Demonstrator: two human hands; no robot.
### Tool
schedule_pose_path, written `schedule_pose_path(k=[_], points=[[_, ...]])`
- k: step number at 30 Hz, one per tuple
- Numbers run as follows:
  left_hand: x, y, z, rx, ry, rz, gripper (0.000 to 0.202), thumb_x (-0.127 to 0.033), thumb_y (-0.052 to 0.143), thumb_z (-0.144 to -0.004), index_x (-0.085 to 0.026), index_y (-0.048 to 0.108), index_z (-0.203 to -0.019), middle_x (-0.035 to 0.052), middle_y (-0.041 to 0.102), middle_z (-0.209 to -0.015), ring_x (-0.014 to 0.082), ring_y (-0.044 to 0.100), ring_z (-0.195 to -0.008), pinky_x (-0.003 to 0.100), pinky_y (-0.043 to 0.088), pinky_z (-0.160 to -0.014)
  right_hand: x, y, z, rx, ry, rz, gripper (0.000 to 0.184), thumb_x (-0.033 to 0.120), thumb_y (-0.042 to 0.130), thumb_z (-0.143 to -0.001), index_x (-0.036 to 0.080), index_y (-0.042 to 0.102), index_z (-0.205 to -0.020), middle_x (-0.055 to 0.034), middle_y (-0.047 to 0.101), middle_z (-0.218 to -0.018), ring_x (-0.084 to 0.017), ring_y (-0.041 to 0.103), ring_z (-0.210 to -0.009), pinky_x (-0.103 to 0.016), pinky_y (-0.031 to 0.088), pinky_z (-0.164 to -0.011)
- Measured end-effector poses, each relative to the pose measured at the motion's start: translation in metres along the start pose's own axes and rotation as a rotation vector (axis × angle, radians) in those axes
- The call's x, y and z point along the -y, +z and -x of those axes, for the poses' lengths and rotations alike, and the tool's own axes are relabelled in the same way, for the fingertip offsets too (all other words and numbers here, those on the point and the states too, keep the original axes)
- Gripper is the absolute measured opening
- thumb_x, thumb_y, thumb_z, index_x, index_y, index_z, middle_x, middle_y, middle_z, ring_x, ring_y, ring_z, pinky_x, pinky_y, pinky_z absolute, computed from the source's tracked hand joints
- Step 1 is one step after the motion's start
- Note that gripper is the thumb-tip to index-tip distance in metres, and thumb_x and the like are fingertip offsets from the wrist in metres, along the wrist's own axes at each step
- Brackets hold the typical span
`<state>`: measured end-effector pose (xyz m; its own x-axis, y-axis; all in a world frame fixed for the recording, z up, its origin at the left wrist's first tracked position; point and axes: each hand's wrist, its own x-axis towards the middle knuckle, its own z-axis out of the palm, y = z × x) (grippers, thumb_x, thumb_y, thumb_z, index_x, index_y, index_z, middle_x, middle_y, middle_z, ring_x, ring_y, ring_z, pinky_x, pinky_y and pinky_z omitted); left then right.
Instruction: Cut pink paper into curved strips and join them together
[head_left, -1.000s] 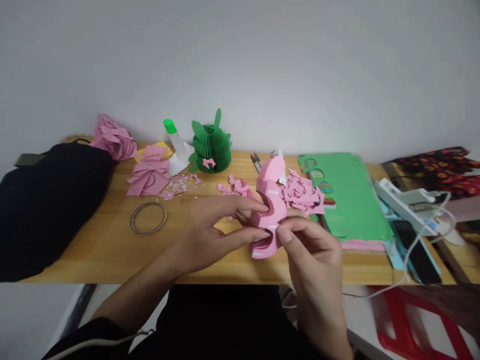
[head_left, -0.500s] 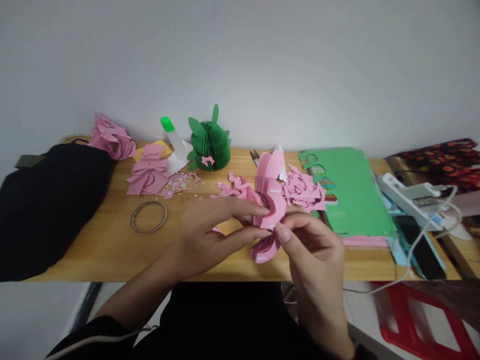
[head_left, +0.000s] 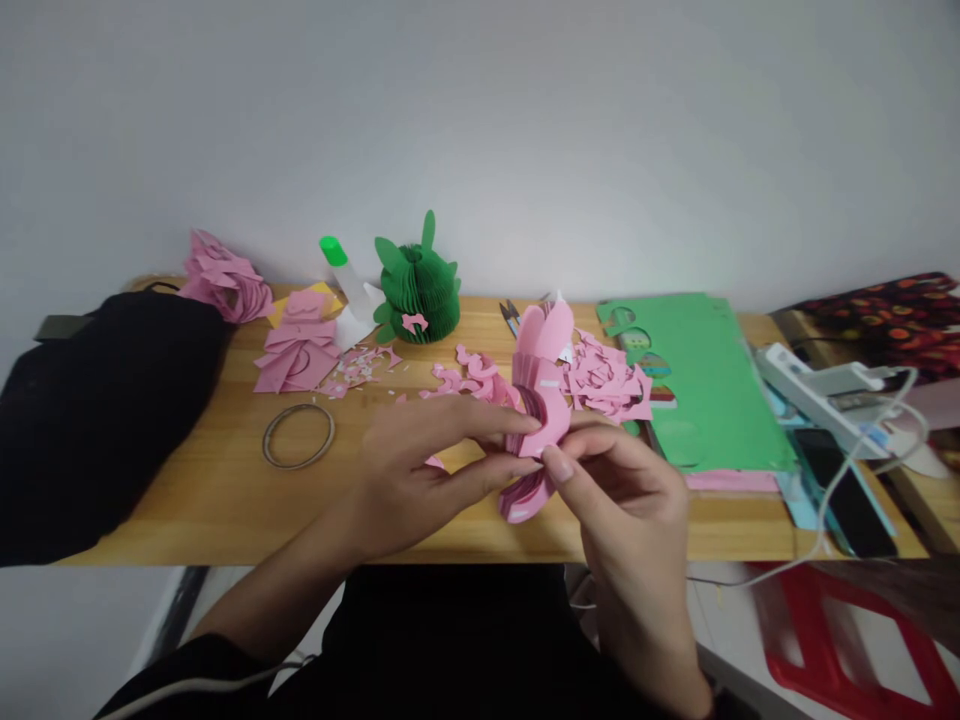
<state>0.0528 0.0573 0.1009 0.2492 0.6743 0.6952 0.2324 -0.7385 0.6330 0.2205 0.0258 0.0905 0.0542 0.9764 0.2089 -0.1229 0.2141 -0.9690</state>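
Note:
A pink layered paper cutout (head_left: 555, 415), with rounded ear-like tips on top and curved notches at its side, is held upright above the table. My left hand (head_left: 427, 470) pinches it from the left, thumb and fingers closed at the notch. From the right, my right hand (head_left: 630, 500) grips its edge between thumb and index finger. Behind it lie pink curved paper pieces (head_left: 480, 372) and a heap of pink paper offcuts (head_left: 607, 380). The inner layers are partly hidden by my fingers.
On the wooden table (head_left: 225, 510) are a green honeycomb paper figure (head_left: 420, 300), a glue stick (head_left: 349, 275), a tape roll (head_left: 298, 435), scissors (head_left: 510, 318) and green sheets (head_left: 705, 380). A black bag (head_left: 112, 420) lies left; a power strip (head_left: 821, 395) and phone (head_left: 847, 490) lie right.
Both hands keep their hold on the pink paper cutout. It has shifted and tilted only very slightly; the camera view has moved a little.

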Motion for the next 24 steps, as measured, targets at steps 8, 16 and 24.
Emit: schedule_pose_path(k=[8, 16, 24], points=[[-0.0018, 0.001, 0.0011, 0.03, -0.09, 0.03, 0.016, -0.019, 0.073, -0.081, -0.023, 0.068, -0.096, -0.0007, 0.076, -0.079, 0.0144, 0.071, -0.068, 0.026, 0.059, -0.066, -0.0021, -0.0004, 0.0, -0.011, 0.01, 0.051, 0.01, 0.016, 0.072, -0.081, 0.022, 0.068, -0.074, 0.0, 0.065, -0.077, -0.014, 0.062, -0.076, -0.026, 0.051, -0.068], [-0.0052, 0.0038, 0.0004, -0.041, -0.152, 0.025, 0.011, -0.011, 0.067, -0.082, -0.019, 0.069, -0.089, 0.0005, 0.075, -0.076, 0.0119, 0.07, -0.066, 0.021, 0.058, -0.062, -0.0032, 0.0015, -0.0012, -0.025, -0.029, 0.105, 0.01, 0.016, 0.072, -0.081, 0.021, 0.069, -0.074, 0.0005, 0.066, -0.077, -0.013, 0.063, -0.074, -0.025, 0.052, -0.067], [-0.0025, 0.0092, 0.0009, -0.085, -0.18, 0.065, 0.012, -0.01, 0.065, -0.083, -0.018, 0.069, -0.09, -0.0006, 0.073, -0.073, 0.0106, 0.069, -0.064, 0.019, 0.057, -0.061, -0.0079, 0.0006, 0.001, -0.061, -0.104, 0.186, 0.011, 0.016, 0.073, -0.081, 0.025, 0.073, -0.086, -0.0026, 0.068, -0.094, -0.018, 0.063, -0.095, -0.034, 0.054, -0.083]])
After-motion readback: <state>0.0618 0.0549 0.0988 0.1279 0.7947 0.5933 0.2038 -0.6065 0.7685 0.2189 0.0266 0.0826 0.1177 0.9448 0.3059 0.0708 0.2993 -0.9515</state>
